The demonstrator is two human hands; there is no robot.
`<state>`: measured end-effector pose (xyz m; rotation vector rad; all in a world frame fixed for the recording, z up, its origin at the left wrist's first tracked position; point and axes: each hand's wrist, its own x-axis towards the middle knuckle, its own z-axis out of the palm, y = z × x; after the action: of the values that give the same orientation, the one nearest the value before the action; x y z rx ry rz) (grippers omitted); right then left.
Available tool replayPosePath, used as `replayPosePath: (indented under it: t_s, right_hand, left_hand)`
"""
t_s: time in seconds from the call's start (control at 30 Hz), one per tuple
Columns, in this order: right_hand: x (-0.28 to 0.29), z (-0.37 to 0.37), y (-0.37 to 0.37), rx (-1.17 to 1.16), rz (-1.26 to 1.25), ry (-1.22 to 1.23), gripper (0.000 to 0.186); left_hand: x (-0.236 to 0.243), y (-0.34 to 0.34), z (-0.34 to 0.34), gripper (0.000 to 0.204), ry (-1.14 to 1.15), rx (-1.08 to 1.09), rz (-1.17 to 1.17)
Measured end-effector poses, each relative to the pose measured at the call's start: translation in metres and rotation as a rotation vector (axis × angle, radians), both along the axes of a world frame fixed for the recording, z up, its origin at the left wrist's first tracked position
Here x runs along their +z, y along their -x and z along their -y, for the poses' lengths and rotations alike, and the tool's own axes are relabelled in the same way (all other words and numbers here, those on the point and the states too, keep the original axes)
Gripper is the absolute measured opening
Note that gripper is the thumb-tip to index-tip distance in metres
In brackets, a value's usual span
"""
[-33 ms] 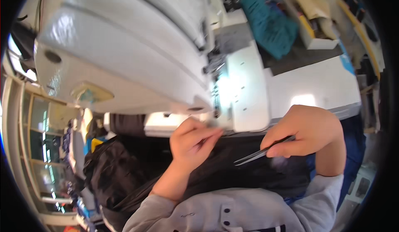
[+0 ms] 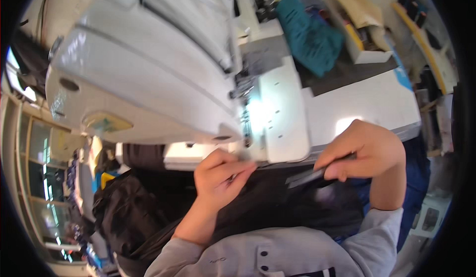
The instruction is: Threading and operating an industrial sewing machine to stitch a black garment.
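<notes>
A large white sewing machine point(image 2: 144, 83) fills the upper left, its lamp glowing over the needle area point(image 2: 243, 103) and the white bed plate point(image 2: 290, 128). Just below the plate's front edge, my left hand point(image 2: 215, 180) is closed, thumb and forefinger pinched together. Whatever lies between those fingertips is too small to make out. My right hand point(image 2: 367, 150) grips dark tweezers point(image 2: 305, 178) whose tips point left toward my left hand, smeared by motion. Black fabric point(image 2: 282, 202) spreads beneath both hands, across my lap.
Teal cloth point(image 2: 310, 36) lies on the table behind the bed plate. Beside it stands a white box point(image 2: 369, 54) with paper and small items. A white tabletop point(image 2: 367, 103) extends right. More bunched black cloth point(image 2: 126, 207) hangs at the left.
The whole view has shifted slightly, so the machine appears further left and lower. The tweezers have moved and blurred. My left hand keeps its pinch near the plate edge.
</notes>
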<state>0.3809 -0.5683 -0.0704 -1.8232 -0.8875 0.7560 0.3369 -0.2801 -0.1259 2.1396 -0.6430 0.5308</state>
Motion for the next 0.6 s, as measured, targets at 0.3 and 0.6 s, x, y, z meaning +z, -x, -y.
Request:
replayPosePath:
  t_s: [0.3, 0.6]
  right_hand:
    - [-0.077, 0.172, -0.095, -1.508, 0.864, 0.884, 0.019]
    - [-0.067, 0.176, -0.158, -1.448, 0.599, 1.127, 0.018]
  left_hand:
    - [0.000, -0.002, -0.016, 0.016, -0.124, -0.248, 0.015]
    - [0.000, -0.008, -0.020, 0.015, -0.161, -0.315, 0.029]
